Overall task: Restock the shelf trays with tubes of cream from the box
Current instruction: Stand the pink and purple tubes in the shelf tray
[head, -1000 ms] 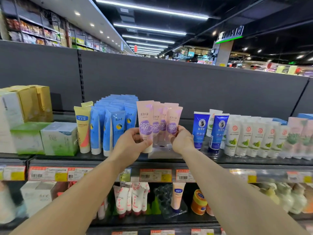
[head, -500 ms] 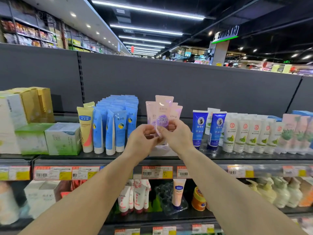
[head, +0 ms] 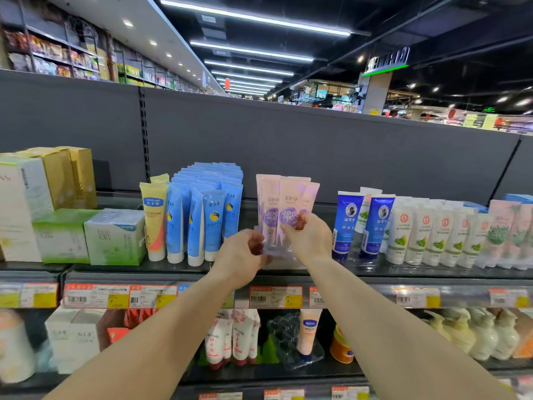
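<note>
The pink tubes (head: 284,207) are held upright over the clear tray (head: 284,256) on the shelf (head: 375,272), pinched by the right hand (head: 310,239). The left hand (head: 240,256), fingers curled, appears to touch their lower ends; its grip is unclear.

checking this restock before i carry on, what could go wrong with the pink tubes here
The pink tubes with purple labels stand upright in a loose fan; if the right hand lets go early, they may topple.

The left hand works close beside the light blue tubes, so a nudge could knock that row over.
</note>
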A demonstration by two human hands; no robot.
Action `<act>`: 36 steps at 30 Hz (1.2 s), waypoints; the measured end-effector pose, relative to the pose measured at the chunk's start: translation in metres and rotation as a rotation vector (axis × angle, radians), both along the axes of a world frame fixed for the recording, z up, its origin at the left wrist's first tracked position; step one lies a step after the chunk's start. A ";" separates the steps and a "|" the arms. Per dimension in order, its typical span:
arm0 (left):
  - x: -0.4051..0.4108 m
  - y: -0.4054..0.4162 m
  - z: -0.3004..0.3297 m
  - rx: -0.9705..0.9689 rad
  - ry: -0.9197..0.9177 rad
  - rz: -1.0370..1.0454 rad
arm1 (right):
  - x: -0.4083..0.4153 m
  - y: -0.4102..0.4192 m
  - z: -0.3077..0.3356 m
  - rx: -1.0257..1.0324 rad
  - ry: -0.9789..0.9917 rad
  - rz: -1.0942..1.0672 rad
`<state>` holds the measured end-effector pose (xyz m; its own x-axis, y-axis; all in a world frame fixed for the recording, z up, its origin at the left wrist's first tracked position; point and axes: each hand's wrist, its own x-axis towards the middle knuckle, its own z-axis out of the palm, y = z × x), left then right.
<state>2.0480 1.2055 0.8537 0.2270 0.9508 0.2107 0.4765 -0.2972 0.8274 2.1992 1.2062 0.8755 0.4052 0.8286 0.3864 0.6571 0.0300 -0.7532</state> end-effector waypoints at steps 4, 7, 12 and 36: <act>0.001 0.002 0.000 0.006 0.016 0.004 | -0.003 -0.002 0.002 0.022 0.052 -0.003; 0.001 0.002 0.000 0.002 0.014 0.000 | -0.006 -0.002 0.000 0.028 0.069 -0.008; 0.001 0.002 0.000 0.021 0.012 -0.007 | -0.009 -0.002 -0.007 0.029 0.073 -0.020; -0.002 -0.001 0.000 0.151 0.090 -0.088 | -0.023 -0.011 -0.023 -0.179 -0.156 -0.317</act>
